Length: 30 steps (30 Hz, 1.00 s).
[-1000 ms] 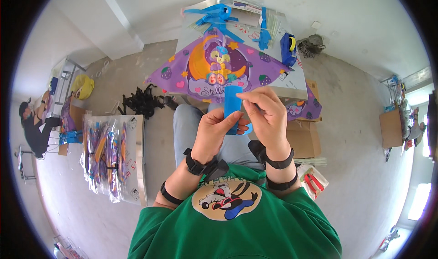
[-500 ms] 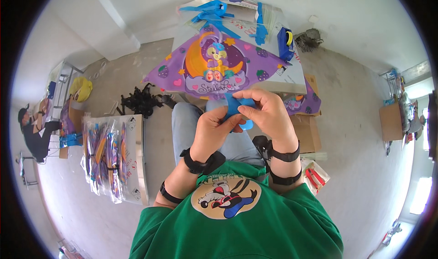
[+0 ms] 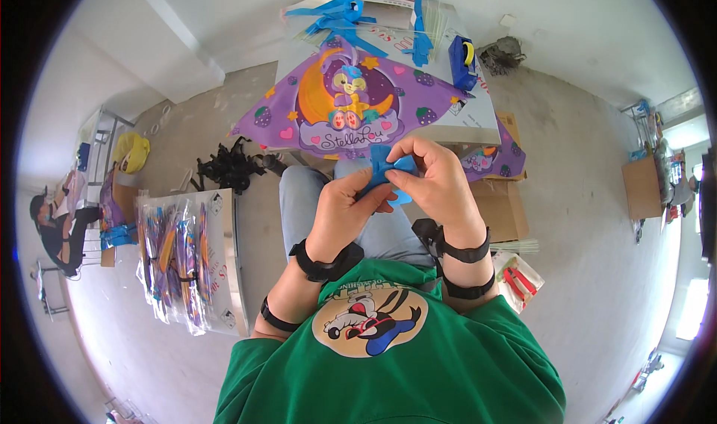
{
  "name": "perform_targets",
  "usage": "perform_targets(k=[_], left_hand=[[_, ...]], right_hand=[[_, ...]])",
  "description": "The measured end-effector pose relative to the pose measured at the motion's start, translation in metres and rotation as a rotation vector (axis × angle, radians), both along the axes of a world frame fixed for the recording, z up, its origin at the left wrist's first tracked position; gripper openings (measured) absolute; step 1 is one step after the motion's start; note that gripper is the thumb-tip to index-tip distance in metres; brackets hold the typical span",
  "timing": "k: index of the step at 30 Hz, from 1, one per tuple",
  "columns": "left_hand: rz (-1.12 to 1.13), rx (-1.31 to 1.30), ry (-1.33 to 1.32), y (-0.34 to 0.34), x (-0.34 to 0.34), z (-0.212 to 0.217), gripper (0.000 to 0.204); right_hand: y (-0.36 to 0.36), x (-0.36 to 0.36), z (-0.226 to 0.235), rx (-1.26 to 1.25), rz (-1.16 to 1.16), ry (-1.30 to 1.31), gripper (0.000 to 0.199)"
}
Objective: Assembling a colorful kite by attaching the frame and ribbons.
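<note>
Between my fingers is a folded blue strip of thin material [image 3: 381,162], held above my lap at the table's near edge. My left hand [image 3: 345,195] pinches it from the left, thumb against fingers. From the right, my right hand [image 3: 432,176] grips it with the thumb pressed toward the bent fingers. Just beyond my hands a purple kite [image 3: 347,99], printed with a cartoon figure on an orange moon, lies spread on the table [image 3: 484,129]. Its near edge meets the blue strip; whether they are joined is hidden.
On the far table lie blue strips [image 3: 336,17] and thin pale rods. A blue tape dispenser [image 3: 463,62] stands at its right. To my left, packed kites in clear bags [image 3: 175,263] lie on a board. Cardboard boxes [image 3: 497,207] sit right of my legs. A person [image 3: 56,226] sits far left.
The blue strip is folded differently, with its upper part now spread between my fingertips. My hands stay close together. The whole view has shifted slightly.
</note>
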<state>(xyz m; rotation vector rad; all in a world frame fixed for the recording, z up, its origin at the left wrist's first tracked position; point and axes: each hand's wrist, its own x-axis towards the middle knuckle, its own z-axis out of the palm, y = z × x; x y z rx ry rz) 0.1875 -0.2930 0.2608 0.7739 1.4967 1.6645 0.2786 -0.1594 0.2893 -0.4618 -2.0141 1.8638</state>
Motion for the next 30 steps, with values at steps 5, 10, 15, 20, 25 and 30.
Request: perform_targets(k=[5, 10, 15, 20, 25, 30], left_hand=[[-0.007, 0.004, -0.059, 0.001, -0.001, -0.005, 0.013], [-0.016, 0.03, -0.124, 0.003, -0.001, -0.004, 0.014], [-0.074, 0.068, -0.138, 0.003, -0.003, -0.006, 0.016], [-0.105, 0.132, -0.35, 0.003, -0.002, -0.006, 0.025], [-0.115, 0.214, -0.603, 0.005, -0.001, -0.008, 0.03], [0.057, 0.105, -0.648, 0.008, -0.003, -0.008, 0.026]], right_hand=[[-0.005, 0.0, 0.006, 0.093, -0.057, 0.037, 0.013], [-0.004, 0.0, -0.001, 0.295, -0.119, 0.085, 0.013], [-0.004, 0.0, 0.001, 0.362, -0.135, 0.081, 0.013], [-0.003, -0.001, -0.001, 0.304, -0.162, 0.04, 0.011], [-0.002, 0.002, -0.009, 0.163, -0.173, 0.077, 0.012], [0.006, 0.01, -0.022, 0.291, -0.189, 0.112, 0.012]])
